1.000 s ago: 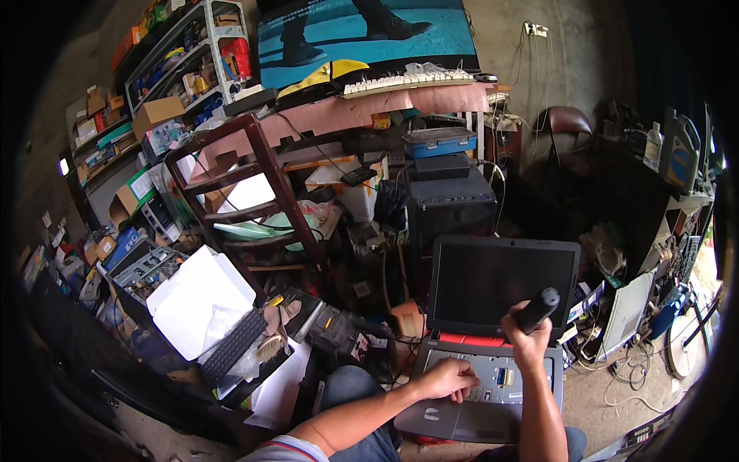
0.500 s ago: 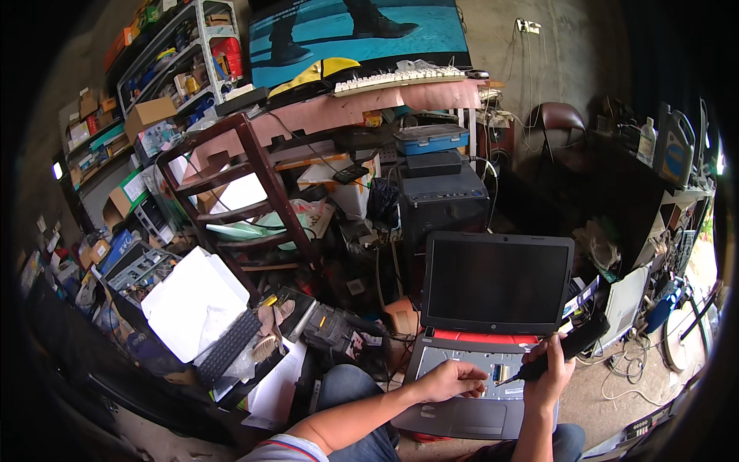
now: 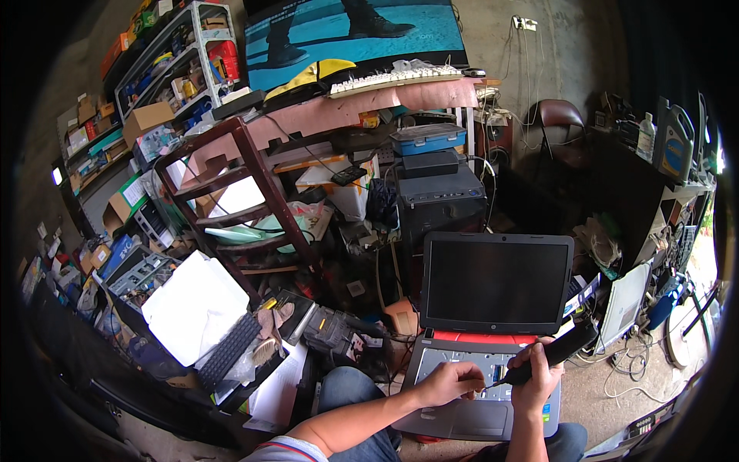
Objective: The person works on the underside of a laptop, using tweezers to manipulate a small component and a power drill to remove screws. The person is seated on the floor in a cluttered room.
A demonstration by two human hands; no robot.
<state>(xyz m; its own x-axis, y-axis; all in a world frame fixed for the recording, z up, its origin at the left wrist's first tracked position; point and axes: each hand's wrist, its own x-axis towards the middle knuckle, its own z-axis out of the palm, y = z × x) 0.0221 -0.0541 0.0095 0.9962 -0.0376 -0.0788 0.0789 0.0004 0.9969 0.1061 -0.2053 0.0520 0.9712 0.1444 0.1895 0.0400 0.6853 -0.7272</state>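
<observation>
A dark grey laptop (image 3: 471, 420) lies opened in front of me with its keyboard bay uncovered, showing a silvery metal plate (image 3: 436, 358). Its screen (image 3: 496, 281) is black. My right hand (image 3: 536, 383) is wrapped round a black power screwdriver (image 3: 563, 346), tilted so its thin bit points down and left. Beside the bit's tip, above the metal plate, my left hand (image 3: 450, 383) has thumb and fingertips pinched together. Whatever they hold, if anything, is too small to make out. The right hand covers part of the laptop's base.
A loose black keyboard (image 3: 229, 351) leans by a white foam sheet (image 3: 196, 304) at left. Behind stand a wooden chair (image 3: 265, 189) and a black computer tower (image 3: 443, 196). At right are a silver laptop panel (image 3: 623, 306) and cables (image 3: 635, 369) on the floor.
The screwdriver has tipped lower and moved left, its bit now at my left fingertips. My left fingers have drawn closer into a pinch.
</observation>
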